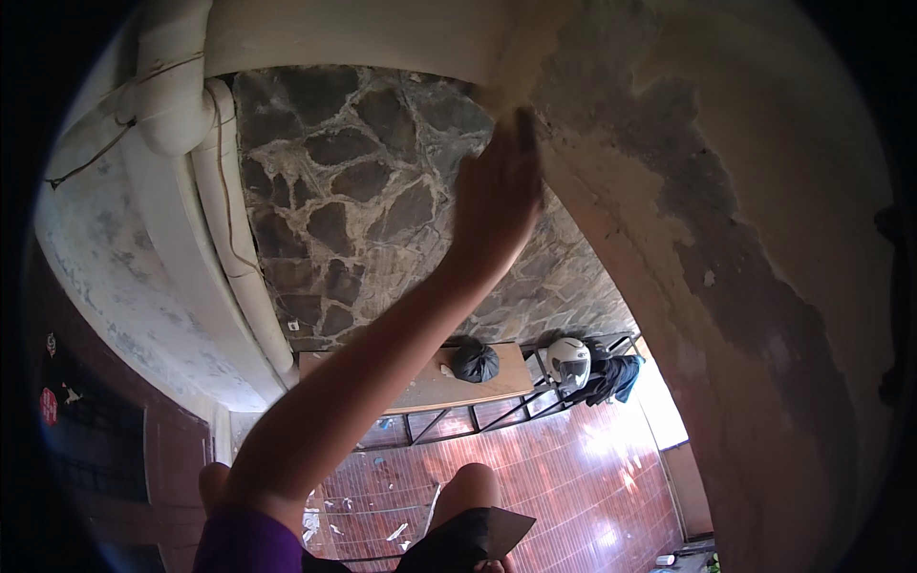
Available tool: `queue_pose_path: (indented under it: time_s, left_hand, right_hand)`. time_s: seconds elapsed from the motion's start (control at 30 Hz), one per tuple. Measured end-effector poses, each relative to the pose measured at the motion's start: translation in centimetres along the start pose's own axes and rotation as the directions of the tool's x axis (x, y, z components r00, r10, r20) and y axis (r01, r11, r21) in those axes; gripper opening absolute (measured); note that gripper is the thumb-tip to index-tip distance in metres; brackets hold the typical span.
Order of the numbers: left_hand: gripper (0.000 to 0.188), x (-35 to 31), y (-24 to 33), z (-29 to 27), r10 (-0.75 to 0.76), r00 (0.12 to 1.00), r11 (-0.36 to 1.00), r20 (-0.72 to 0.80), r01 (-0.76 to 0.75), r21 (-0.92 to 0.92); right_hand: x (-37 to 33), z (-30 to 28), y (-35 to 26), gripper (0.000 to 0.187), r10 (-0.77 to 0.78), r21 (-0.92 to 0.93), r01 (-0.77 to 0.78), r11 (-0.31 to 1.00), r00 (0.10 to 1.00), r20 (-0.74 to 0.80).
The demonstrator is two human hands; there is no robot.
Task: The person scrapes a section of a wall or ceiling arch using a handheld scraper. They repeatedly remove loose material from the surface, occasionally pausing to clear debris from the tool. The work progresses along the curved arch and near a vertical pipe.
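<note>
The plastered wall [802, 181], filling the right of the frame and arching over its top centre, meets the raised left hand [501, 191], whose fingertips are at or very near its edge; they are blurred, so I cannot tell whether the hand is empty or grips some tool. At the bottom centre the right hand [492, 565], mostly cut off by the frame, has its fingers closed on a flat, dark, sharp-cornered plate [509, 533]. The wall looks only partly finished: a ragged, rough grey patch [721, 258] runs down through smoother tan plaster, with one small pale chip in it. The tan areas seem done and the grey perhaps left to cover, though which layer is newer cannot be told. Beyond the raised arm, the centre shows a stone-faced wall [363, 181] of irregular dark slabs in raised pale joints. Below it, a flat wooden board [506, 379] on a dark metal frame bears a crinkled black bundle [475, 363]; just to the right sits a rounded, glossy white helmet [567, 361] beside dark cloth [611, 379]. Smooth white pipes [172, 105] descend at upper left, and shiny reddish floor [554, 468] spreads below, littered with pale scraps [396, 531] at lower centre.
</note>
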State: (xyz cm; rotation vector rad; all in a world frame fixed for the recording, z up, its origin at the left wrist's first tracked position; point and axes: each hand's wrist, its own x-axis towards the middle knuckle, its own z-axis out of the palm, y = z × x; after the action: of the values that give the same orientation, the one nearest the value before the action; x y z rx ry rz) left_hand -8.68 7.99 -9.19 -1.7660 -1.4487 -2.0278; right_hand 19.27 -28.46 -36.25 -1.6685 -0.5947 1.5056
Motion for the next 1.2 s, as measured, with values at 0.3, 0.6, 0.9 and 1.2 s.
queue_pose_path:
  time_s: [0.3,0.6,0.9,1.2]
  left_hand:
    - [0.055,15.4,-6.0,7.9,-0.566,0.808,0.798,-0.163,0.587,0.135]
    - [0.045,13.6,-4.3,7.1,-0.39,0.915,0.872,-0.107,0.404,0.278]
    - [0.038,12.0,-1.2,6.4,-0.245,0.967,0.937,-0.077,0.256,0.236]
    - [0.045,11.0,0.9,5.7,-0.301,0.953,0.926,0.02,0.287,0.244]
  right_hand:
    - [2.7,0.3,-0.7,0.035,-0.003,-0.015,0.004,1.0,0.999,0.04]
    - [3.5,1.7,0.3,0.035,-0.075,0.014,0.074,0.997,0.988,0.135]
    - [2.9,2.1,-1.4,0.03,-0.074,-0.054,0.083,0.995,0.985,0.154]
    - [4.8,-0.1,1.3,0.024,-0.125,0.042,0.119,0.992,0.974,0.188]
